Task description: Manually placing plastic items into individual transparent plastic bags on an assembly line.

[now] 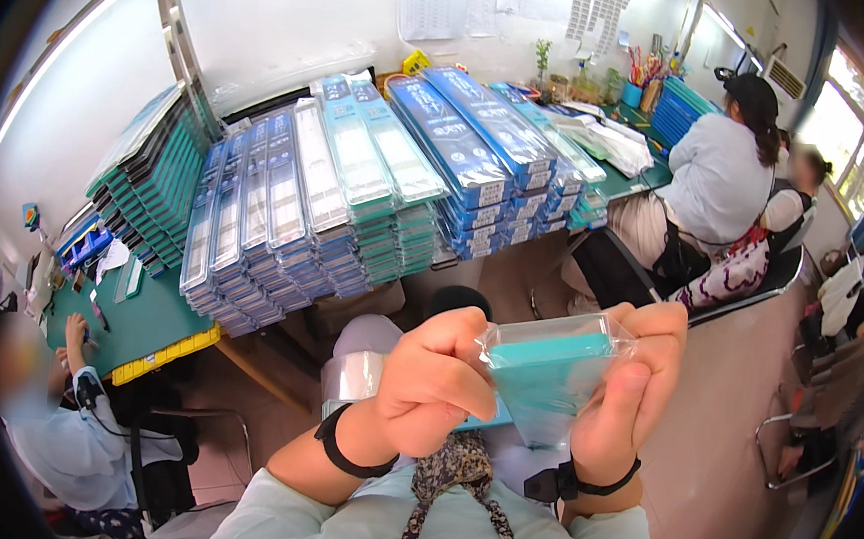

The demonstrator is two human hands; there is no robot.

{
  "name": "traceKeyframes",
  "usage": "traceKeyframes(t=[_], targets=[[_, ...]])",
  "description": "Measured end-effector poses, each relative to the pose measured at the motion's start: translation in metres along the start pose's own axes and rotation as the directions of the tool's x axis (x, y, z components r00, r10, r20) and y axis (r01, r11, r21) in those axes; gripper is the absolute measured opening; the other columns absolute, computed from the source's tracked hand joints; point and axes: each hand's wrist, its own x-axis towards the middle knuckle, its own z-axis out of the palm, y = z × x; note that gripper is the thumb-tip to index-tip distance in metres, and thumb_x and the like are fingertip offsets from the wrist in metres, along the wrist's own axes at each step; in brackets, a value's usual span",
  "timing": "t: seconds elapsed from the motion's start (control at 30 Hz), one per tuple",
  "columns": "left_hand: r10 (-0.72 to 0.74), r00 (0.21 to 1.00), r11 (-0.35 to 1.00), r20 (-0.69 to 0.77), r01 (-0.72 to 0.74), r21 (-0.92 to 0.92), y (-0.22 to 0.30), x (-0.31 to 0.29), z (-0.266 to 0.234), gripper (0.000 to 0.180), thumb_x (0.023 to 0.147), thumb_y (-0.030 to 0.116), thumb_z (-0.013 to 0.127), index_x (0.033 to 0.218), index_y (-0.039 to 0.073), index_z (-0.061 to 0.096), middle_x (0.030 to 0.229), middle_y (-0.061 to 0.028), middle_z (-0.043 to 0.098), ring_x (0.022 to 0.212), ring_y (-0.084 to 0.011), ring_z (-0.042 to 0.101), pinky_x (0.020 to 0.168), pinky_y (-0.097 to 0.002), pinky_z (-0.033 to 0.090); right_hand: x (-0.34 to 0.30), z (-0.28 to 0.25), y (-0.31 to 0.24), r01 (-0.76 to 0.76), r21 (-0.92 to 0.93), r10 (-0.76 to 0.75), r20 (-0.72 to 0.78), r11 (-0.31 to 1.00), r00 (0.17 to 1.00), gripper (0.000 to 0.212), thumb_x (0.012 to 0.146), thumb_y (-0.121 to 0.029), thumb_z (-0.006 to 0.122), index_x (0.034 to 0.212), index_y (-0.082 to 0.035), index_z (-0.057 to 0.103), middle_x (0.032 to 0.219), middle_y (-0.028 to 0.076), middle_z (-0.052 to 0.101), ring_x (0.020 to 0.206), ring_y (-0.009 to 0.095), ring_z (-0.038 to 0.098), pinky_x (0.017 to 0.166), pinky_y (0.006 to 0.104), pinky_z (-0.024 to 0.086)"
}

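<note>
Above my lap I hold up a flat teal box (550, 378) inside a clear plastic sleeve, with one end toward the top of the view. My left hand (435, 375) is closed, pinching the sleeve's left corner between thumb and curled fingers. On the other side, my right hand (634, 384) grips the right edge, its thumb lying along the film. Loose film stands out past the box end between both hands. Partly hidden behind my left hand, a clear-wrapped packet (352, 376) lies on my lap. Black straps circle both wrists.
Tall stacks of long blue boxes (481, 148) and clear-topped packages (283, 184) fill the table ahead. Black and teal trays (147, 185) pile up at left. Co-workers sit at the left (80, 435) and right (724, 170). Metal-framed chairs (801, 436) stand at far right.
</note>
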Motion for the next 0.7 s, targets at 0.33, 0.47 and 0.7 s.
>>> traceKeyframes(t=[0.33, 0.47, 0.7], targets=[[-0.085, 0.996, 0.996, 0.012, 0.085, 0.026, 0.01, -0.001, -0.003, 0.025, 0.087, 0.019, 0.061, 0.066, 0.006, 0.06, 0.078, -0.0033, 0.043, 0.065, -0.0162, 0.047, 0.059, -0.0283, 0.038, -0.001, 0.0, -0.003, -0.033, -0.009, 0.033, 0.031, 0.999, 0.999, 0.021, 0.092, -0.018, 0.044, 0.079, -0.002, 0.042, 0.082, 0.01, 0.04, 0.061, 0.018, 0.047, 0.054, 0.0291, 0.036], [-0.013, 0.998, 0.996, 0.057, 0.008, 0.088, 0.011, 0.001, -0.004, 0.022, 0.086, 0.014, 0.058, 0.066, 0.007, 0.06, 0.076, -0.0024, 0.041, 0.062, -0.0158, 0.045, 0.055, -0.0278, 0.035, -0.003, 0.002, -0.004, -0.025, 0.023, 0.025, 0.009, 0.999, 1.0, 0.02, 0.092, -0.017, 0.044, 0.08, -0.002, 0.041, 0.081, 0.01, 0.039, 0.06, 0.018, 0.047, 0.053, 0.0294, 0.037], [0.097, 0.984, 0.946, 0.152, -0.139, 0.292, 0.017, 0.005, -0.007, 0.015, 0.074, -0.001, 0.053, 0.065, 0.008, 0.06, 0.072, -0.002, 0.04, 0.054, -0.0162, 0.04, 0.048, -0.0287, 0.03, -0.007, 0.002, -0.009, -0.063, 0.049, 0.064, -0.004, 0.997, 0.998, 0.018, 0.091, -0.016, 0.043, 0.08, -0.002, 0.039, 0.082, 0.01, 0.038, 0.059, 0.018, 0.046, 0.053, 0.029, 0.037]])
